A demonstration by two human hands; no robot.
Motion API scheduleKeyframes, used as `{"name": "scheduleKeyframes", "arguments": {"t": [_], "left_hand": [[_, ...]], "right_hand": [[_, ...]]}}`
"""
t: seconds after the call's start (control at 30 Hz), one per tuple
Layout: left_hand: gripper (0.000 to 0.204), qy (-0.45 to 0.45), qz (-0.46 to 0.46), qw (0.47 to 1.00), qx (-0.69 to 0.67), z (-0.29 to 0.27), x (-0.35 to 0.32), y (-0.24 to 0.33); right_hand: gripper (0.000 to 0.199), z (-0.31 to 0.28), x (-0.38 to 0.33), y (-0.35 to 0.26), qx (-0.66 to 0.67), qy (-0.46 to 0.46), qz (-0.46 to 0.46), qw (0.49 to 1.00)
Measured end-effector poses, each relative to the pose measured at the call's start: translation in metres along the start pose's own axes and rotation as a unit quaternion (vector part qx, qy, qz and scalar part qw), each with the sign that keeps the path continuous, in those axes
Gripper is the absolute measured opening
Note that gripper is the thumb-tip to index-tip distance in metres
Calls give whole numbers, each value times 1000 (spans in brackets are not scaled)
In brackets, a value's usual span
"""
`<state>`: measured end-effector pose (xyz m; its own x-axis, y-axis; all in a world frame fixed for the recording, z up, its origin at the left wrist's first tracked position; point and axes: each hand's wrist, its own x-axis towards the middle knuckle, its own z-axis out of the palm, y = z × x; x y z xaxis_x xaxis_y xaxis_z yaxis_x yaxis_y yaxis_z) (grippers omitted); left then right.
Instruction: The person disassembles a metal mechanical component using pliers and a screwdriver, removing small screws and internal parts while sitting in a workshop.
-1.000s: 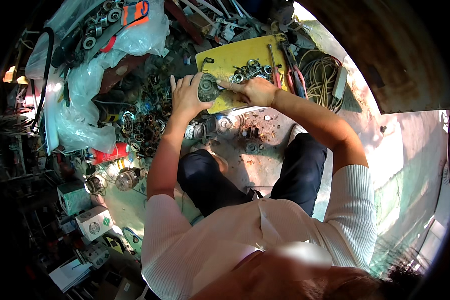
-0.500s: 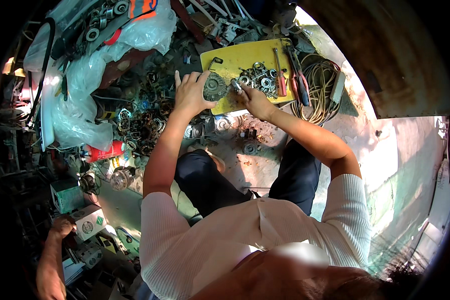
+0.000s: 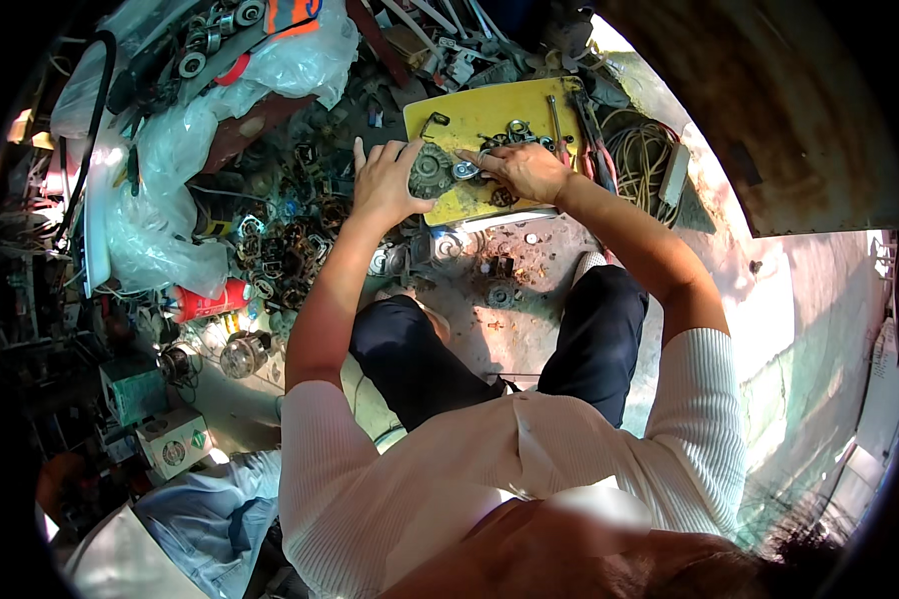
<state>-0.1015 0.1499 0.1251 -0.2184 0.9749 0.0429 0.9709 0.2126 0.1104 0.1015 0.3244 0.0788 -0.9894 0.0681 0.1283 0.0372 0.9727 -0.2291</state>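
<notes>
My left hand (image 3: 380, 185) has its thumb and index finger around the left side of a round, ribbed grey metal housing (image 3: 433, 172). The other fingers of that hand are spread out. Just right of the housing, my right hand (image 3: 529, 172) pinches a small shiny round metal part (image 3: 465, 171), whose exact kind I cannot make out. That hand covers much of a pile of metal rings and bearings (image 3: 517, 131). All this rests on a yellow board (image 3: 459, 110). Above the housing lies a small dark bent metal piece (image 3: 434, 121).
A red-handled screwdriver (image 3: 555, 115) and coiled cable (image 3: 649, 165) are at the right. Greasy parts (image 3: 270, 245) and plastic sheeting (image 3: 170, 200) crowd the left. Small parts, including a dark block (image 3: 500, 267), lie on the floor between my legs. Blue-grey cloth (image 3: 220, 519) shows lower left.
My right hand has turned flatter and shifted right over the pile, and the small round part shows its face. A co-worker's hand has left the lower left, where blue-grey cloth now appears.
</notes>
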Motion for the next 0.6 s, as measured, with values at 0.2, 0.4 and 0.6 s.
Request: {"name": "scheduleKeyframes", "arguments": {"t": [0.2,0.4,0.6], "left_hand": [[95,-7,-2,999,36,0,-2,0],[105,12,-134,990,37,2,-5,33],[97,-100,-86,991,-6,-11,0,16]], "right_hand": [[51,-32,21,2,-3,-20,-17,1000],[45,-11,-5,-49,377,101,312,866],[53,29,-14,-79,463,119,318,819]]}}
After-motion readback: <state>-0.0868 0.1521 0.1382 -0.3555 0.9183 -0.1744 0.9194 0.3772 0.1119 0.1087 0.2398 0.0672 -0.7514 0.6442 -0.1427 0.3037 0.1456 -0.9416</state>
